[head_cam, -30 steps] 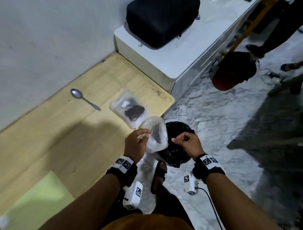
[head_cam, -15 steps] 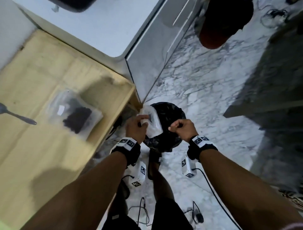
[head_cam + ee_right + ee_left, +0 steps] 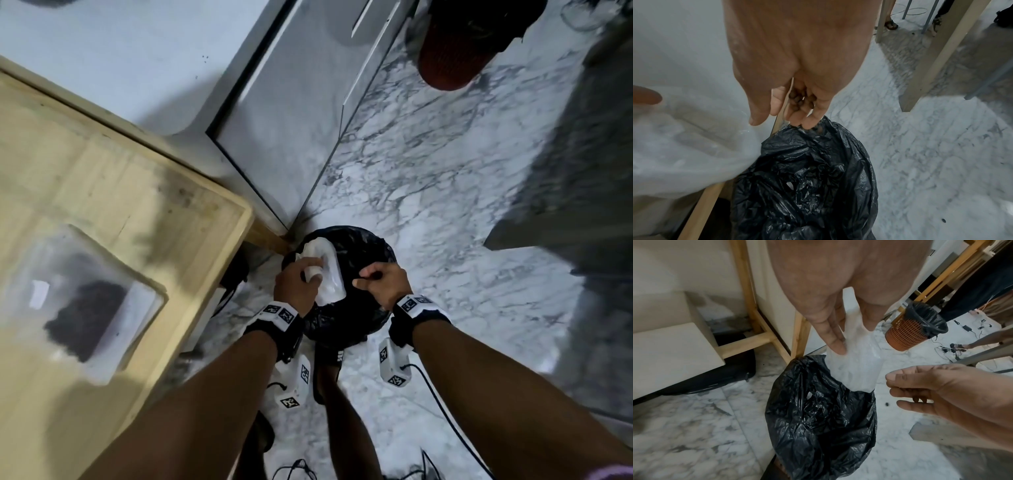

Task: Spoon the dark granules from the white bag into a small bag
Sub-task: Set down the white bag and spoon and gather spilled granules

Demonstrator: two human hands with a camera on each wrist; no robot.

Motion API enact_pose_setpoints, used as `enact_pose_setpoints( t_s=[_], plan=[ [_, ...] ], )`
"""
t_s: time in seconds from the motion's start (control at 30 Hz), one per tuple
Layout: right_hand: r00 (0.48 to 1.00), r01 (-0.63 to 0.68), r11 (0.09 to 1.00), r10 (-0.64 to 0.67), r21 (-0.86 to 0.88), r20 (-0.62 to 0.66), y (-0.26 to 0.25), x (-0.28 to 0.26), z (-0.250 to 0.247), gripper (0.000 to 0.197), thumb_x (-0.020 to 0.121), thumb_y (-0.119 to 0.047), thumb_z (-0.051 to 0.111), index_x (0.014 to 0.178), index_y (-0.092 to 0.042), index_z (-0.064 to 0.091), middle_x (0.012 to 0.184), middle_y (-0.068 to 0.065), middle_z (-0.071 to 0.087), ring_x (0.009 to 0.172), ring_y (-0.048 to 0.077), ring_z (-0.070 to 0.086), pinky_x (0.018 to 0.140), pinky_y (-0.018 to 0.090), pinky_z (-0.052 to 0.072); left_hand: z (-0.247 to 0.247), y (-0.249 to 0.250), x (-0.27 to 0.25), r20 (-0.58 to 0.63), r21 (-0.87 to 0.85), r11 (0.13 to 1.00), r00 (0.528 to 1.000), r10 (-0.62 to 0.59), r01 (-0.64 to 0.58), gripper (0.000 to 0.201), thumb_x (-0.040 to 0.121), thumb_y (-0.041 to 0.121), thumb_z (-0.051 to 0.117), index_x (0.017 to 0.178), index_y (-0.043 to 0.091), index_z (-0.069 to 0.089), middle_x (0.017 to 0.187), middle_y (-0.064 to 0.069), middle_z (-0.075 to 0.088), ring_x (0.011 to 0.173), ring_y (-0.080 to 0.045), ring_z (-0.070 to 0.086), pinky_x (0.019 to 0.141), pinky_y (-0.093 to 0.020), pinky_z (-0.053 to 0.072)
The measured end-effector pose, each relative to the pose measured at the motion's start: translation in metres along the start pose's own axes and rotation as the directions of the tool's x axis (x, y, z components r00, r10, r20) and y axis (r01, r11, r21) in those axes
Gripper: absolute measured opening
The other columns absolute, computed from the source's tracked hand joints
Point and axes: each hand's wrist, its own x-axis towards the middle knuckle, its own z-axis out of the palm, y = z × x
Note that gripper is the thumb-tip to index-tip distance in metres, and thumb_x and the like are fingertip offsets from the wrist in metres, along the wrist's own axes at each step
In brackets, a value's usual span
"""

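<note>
My left hand [image 3: 298, 284] pinches a crumpled white translucent bag [image 3: 330, 274] between thumb and fingers, holding it over a black bin liner [image 3: 359, 246] on the floor. In the left wrist view the white bag [image 3: 855, 369] hangs mouth down into the liner [image 3: 818, 418]. Beside it, my right hand [image 3: 383, 281] is over the liner with fingers curled. The right wrist view shows several dark granules [image 3: 800, 100] cupped in that hand [image 3: 797, 104]. A small clear bag [image 3: 85, 308] holding dark granules lies flat on the wooden table [image 3: 137, 192]. No spoon is in view.
A white cabinet [image 3: 291, 120] stands behind the table corner, right against the bin. An orange mesh basket [image 3: 914, 327] with a black liner sits farther back on the marble floor [image 3: 445, 205]. Cables trail near my feet. Another person's legs show at the far right.
The head view has swung down towards the floor, so the spoon is out of sight. Both hands have lowered onto the black liner. The white bag has tipped further down into it.
</note>
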Motion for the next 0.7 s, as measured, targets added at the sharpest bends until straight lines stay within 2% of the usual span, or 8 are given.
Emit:
enact_pose_setpoints(
  t_s=[0.13, 0.2, 0.27, 0.37, 0.47, 0.53, 0.6, 0.7],
  plan=[
    [0.999, 0.003, 1.0, -0.003, -0.002, 0.048, 0.0, 0.003, 0.001, 0.016, 0.075, -0.021, 0.086, 0.085, -0.018, 0.073, 0.097, 0.001, 0.073, 0.098, 0.019, 0.068, 0.099, 0.032, 0.051, 0.008, 0.0, 0.007, 0.02, 0.037, 0.999, 1.0, -0.007, 0.006, 0.024, 0.089, 0.014, 0.064, 0.11, 0.024, 0.071, 0.126, -0.009, 0.062, 0.118, -0.026, 0.058, 0.092, -0.03, 0.051],
    [0.997, 0.002, 1.0, -0.004, 0.027, 0.073, 0.002, 0.002, 0.002, 0.015, 0.076, -0.02, 0.085, 0.081, -0.024, 0.071, 0.096, 0.001, 0.074, 0.099, 0.02, 0.068, 0.101, 0.035, 0.051, 0.012, 0.002, 0.009, 0.027, 0.031, 1.0, 1.0, -0.006, 0.005, 0.025, 0.09, 0.011, 0.063, 0.113, 0.019, 0.071, 0.126, -0.008, 0.062, 0.12, -0.024, 0.056, 0.09, -0.025, 0.047],
    [0.998, -0.018, 0.998, 0.014, 0.054, 0.066, 0.002, 0.0, 0.002, 0.014, 0.077, -0.017, 0.084, 0.084, -0.022, 0.072, 0.096, 0.003, 0.074, 0.099, 0.021, 0.068, 0.1, 0.035, 0.052, 0.016, 0.005, 0.009, 0.049, 0.027, 1.0, 0.999, -0.003, 0.002, 0.026, 0.091, 0.009, 0.063, 0.114, 0.018, 0.071, 0.12, -0.006, 0.061, 0.119, -0.022, 0.056, 0.091, -0.026, 0.048],
    [0.998, -0.043, 0.998, 0.041, 0.044, 0.049, 0.001, -0.005, -0.001, 0.019, 0.08, -0.014, 0.081, 0.098, -0.012, 0.075, 0.099, 0.004, 0.073, 0.101, 0.02, 0.067, 0.095, 0.027, 0.051, 0.02, 0.011, 0.008, 0.106, 0.023, 1.0, 0.994, -0.008, 0.006, 0.029, 0.092, 0.008, 0.061, 0.118, 0.017, 0.07, 0.121, -0.007, 0.061, 0.119, -0.023, 0.056, 0.093, -0.029, 0.048],
    [0.998, -0.046, 0.997, 0.044, 0.061, 0.041, 0.001, -0.009, -0.005, 0.017, 0.081, -0.013, 0.079, 0.098, -0.012, 0.075, 0.099, 0.003, 0.072, 0.102, 0.021, 0.066, 0.097, 0.031, 0.052, 0.022, 0.015, 0.007, 0.123, 0.024, 1.0, 0.992, 0.007, -0.01, 0.029, 0.092, 0.008, 0.061, 0.118, 0.018, 0.069, 0.123, -0.009, 0.064, 0.113, -0.024, 0.06, 0.092, -0.024, 0.046],
    [0.998, -0.055, 0.997, 0.053, 0.058, 0.03, 0.001, -0.013, -0.008, 0.017, 0.082, -0.011, 0.078, 0.099, -0.01, 0.074, 0.097, 0.003, 0.071, 0.097, 0.021, 0.066, 0.094, 0.032, 0.053, 0.024, 0.017, 0.006, 0.12, 0.016, 1.0, 0.993, -0.012, 0.01, 0.03, 0.091, 0.008, 0.061, 0.118, 0.018, 0.068, 0.126, -0.008, 0.063, 0.116, -0.023, 0.059, 0.095, -0.024, 0.044],
    [0.999, -0.051, 0.998, 0.05, 0.044, 0.013, -0.001, -0.019, -0.011, 0.018, 0.083, -0.011, 0.078, 0.1, -0.008, 0.074, 0.094, 0.003, 0.07, 0.092, 0.02, 0.065, 0.089, 0.033, 0.054, 0.025, 0.018, 0.003, 0.124, 0.01, 0.999, 0.991, -0.051, 0.05, 0.031, 0.091, 0.009, 0.062, 0.12, 0.02, 0.067, 0.128, -0.007, 0.061, 0.119, -0.02, 0.058, 0.093, -0.023, 0.043],
    [0.999, -0.048, 0.998, 0.048, 0.044, 0.011, -0.003, -0.026, -0.014, 0.017, 0.082, -0.012, 0.078, 0.099, -0.009, 0.074, 0.093, 0.002, 0.07, 0.093, 0.02, 0.066, 0.088, 0.033, 0.055, 0.024, 0.02, -0.002, 0.124, -0.05, 0.995, 0.989, -0.078, 0.085, 0.031, 0.09, 0.009, 0.064, 0.12, 0.018, 0.066, 0.124, -0.005, 0.062, 0.117, -0.017, 0.057, 0.095, -0.025, 0.043]
  ],
)
